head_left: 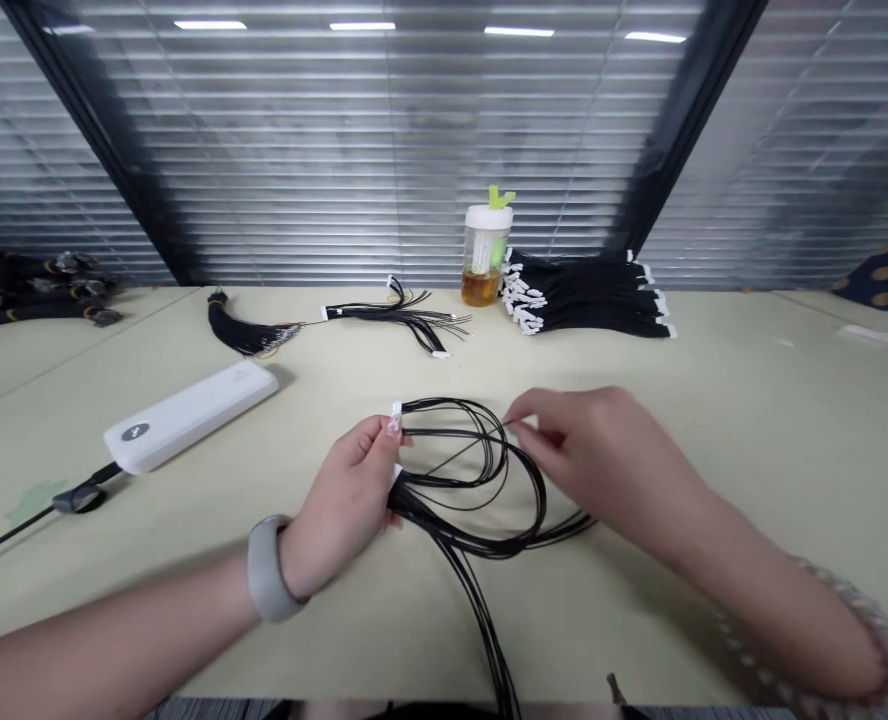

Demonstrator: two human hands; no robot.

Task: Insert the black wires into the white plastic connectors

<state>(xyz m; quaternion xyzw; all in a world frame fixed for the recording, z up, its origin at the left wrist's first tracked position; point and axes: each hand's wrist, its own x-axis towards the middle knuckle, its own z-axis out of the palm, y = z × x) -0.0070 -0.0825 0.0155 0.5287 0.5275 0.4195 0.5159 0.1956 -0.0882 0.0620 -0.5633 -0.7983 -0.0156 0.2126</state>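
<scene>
Just in front of me, a black wire harness [489, 545] with white connectors lies over the table, its wires looping round to the right. My left hand [350, 500] is closed on its connector end, thumb on top of a white connector [397, 410]. A second white connector shows below the thumb, partly covered. My right hand [601, 460], slightly blurred, pinches one thin black wire [463, 455] between thumb and forefinger at the right of the loops. Several wires trail down past the table's front edge.
A white power bank [193, 415] with a cable lies at left. Farther back are a bundle of black wires [245, 325], loose connector wires [399, 312], a jar of amber liquid [485, 260] and a stack of black harnesses [590, 295]. More black bundles [31, 285] sit far left.
</scene>
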